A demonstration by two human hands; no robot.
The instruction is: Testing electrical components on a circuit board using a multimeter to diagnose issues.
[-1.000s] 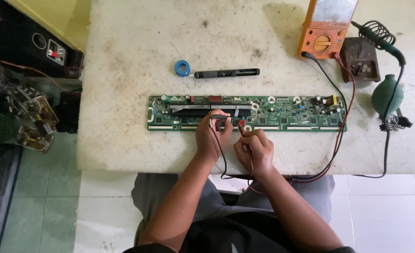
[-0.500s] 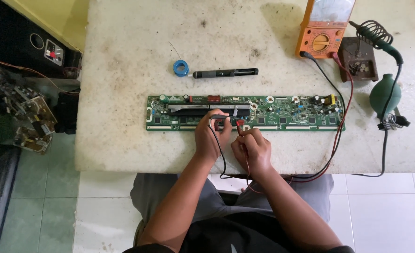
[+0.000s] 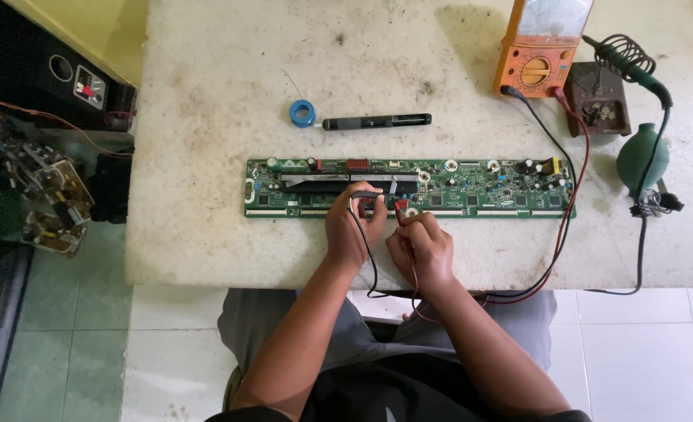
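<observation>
Your landmark is the long green circuit board [image 3: 409, 188], which lies flat across the middle of the pale stone table [image 3: 205, 141], parallel to the near edge. Your left hand [image 3: 352, 230] rests at the board's near edge, fingers curled closed around the black probe [image 3: 368, 194], whose tip sits on the board just left of its centre. Your right hand [image 3: 420, 246] is just beside it, fingers pinched together on the red probe [image 3: 401, 205], which touches the board right next to the black one. Beyond the board, well apart from it, lie a small blue ring [image 3: 302, 114] and a dark pen-shaped tool [image 3: 376, 122], end to end. Off the board's far right corner stands the orange multimeter [image 3: 539, 47]; its red and black leads [image 3: 567, 195] sweep down past the board's right end, loop over the table's near edge and come back to your hands. Further right of the board sit a soldering iron stand [image 3: 601, 98] and a green rubber bulb [image 3: 642, 156], near the table's right edge. Left of the board the tabletop is bare stone out to its left edge; past that edge, lower down, lie loose electronic parts [image 3: 45, 195]. A narrow strip of table separates the board from the near edge where your wrists cross.
</observation>
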